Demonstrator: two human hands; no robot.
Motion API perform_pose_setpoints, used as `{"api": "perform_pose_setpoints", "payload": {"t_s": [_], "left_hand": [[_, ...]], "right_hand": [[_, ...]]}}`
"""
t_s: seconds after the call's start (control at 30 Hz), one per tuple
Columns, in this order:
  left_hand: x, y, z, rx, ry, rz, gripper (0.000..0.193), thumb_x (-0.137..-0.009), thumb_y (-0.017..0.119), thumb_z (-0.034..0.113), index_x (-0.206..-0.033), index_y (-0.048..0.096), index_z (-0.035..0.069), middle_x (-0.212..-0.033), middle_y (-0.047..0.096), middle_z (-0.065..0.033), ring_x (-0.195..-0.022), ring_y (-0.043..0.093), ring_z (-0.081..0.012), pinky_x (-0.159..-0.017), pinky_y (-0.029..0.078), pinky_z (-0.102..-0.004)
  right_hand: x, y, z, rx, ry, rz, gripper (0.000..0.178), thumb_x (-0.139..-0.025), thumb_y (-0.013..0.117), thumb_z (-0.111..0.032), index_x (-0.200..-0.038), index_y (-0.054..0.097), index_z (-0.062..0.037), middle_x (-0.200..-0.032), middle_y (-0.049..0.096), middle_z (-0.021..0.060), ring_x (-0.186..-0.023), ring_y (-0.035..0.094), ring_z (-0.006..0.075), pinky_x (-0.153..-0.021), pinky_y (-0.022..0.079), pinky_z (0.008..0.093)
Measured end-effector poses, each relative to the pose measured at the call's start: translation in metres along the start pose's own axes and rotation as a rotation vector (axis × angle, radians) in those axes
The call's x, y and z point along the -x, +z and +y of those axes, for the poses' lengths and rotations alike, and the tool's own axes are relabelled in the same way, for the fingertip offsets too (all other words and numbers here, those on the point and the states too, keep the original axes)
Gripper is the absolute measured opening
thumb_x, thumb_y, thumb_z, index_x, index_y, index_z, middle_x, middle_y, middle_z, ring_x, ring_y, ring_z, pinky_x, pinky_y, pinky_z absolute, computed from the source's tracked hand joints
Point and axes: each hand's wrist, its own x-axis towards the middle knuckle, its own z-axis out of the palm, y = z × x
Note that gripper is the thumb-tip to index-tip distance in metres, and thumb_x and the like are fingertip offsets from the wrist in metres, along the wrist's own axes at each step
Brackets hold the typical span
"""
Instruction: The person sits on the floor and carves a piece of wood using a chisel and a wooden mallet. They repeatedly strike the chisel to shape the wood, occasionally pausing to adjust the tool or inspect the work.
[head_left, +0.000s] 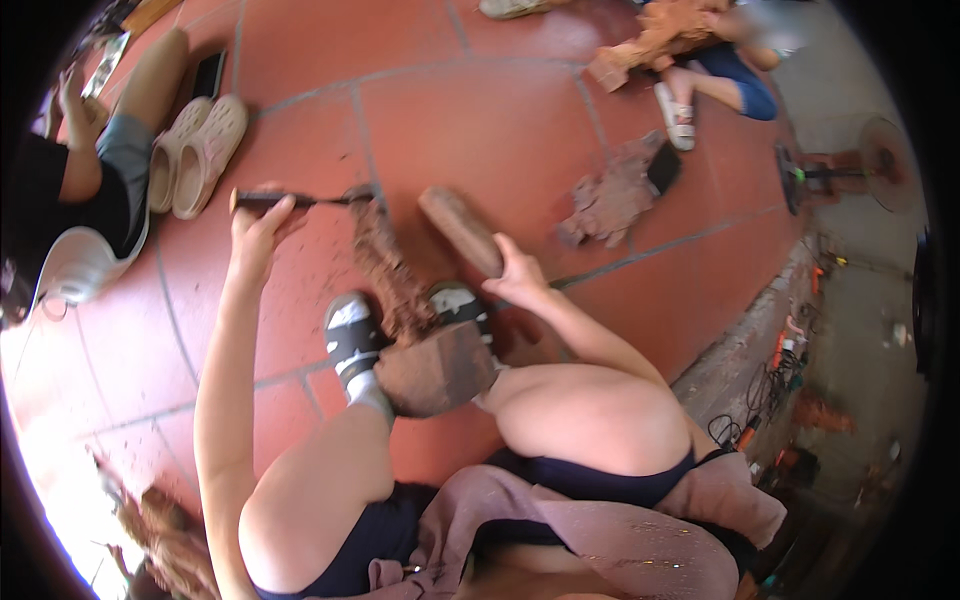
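Observation:
My left hand (256,228) grips a dark chisel (300,200) whose tip rests on a long reddish-brown wood carving (392,270). The carving runs from the chisel tip back to a thick wooden block (438,368) held between my two sandalled feet (352,335). My right hand (518,276) holds a wooden mallet (460,228) lifted just right of the carving, its head pointing up and left. Wood chips lie on the red tiles around the piece.
Another person sits at the left (110,150) beside pale clogs (198,152) and a white vessel (85,262). A second person with a carving (660,40) sits at the top right. A brown rag (610,200), a fan (850,170) and cables (770,380) are to the right.

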Motion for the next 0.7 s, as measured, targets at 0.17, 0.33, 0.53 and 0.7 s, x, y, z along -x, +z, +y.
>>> {"api": "perform_pose_setpoints", "payload": {"t_s": [0.17,0.33,0.53,0.7], "left_hand": [[0.005,-0.003,0.015,-0.045,0.005,0.053,0.022,-0.087,0.068,0.015,-0.099,0.057,0.0,-0.087,0.067,-0.0118,-0.076,0.069,-0.0203,-0.069,0.06,-0.0327],[0.002,-0.011,0.015,0.028,-0.016,0.122,0.021,-0.084,0.071,0.016,-0.095,0.058,0.003,-0.085,0.067,-0.012,-0.073,0.069,-0.0202,-0.067,0.06,-0.0318],[-0.002,-0.001,0.007,0.084,0.013,0.145,0.022,-0.084,0.07,0.006,-0.101,0.056,0.004,-0.092,0.066,-0.012,-0.084,0.069,-0.0231,-0.073,0.06,-0.033],[-0.002,0.012,0.013,-0.077,0.075,0.075,0.03,-0.08,0.072,0.001,-0.105,0.055,0.0,-0.095,0.064,-0.013,-0.086,0.067,-0.0214,-0.074,0.06,-0.031]], "right_hand": [[0.013,0.021,0.018,0.045,-0.043,0.044,0.082,-0.067,0.077,-0.022,-0.137,0.037,-0.0081,-0.125,0.054,0.0243,-0.114,0.055,0.0401,-0.094,0.047,0.0451],[0.015,0.025,0.007,0.209,0.003,-0.069,0.082,-0.068,0.075,-0.02,-0.137,0.034,-0.0075,-0.126,0.051,0.0239,-0.113,0.054,0.0409,-0.093,0.047,0.0458],[0.018,0.026,0.01,0.28,-0.034,-0.08,0.074,-0.067,0.076,-0.021,-0.13,0.041,-0.0054,-0.119,0.054,0.0239,-0.111,0.055,0.04,-0.092,0.047,0.0456],[-0.015,-0.018,-0.006,-0.075,-0.19,-0.128,0.043,-0.072,0.075,-0.022,-0.109,0.061,-0.0041,-0.095,0.064,0.0151,-0.086,0.063,0.0274,-0.08,0.052,0.038]]}}
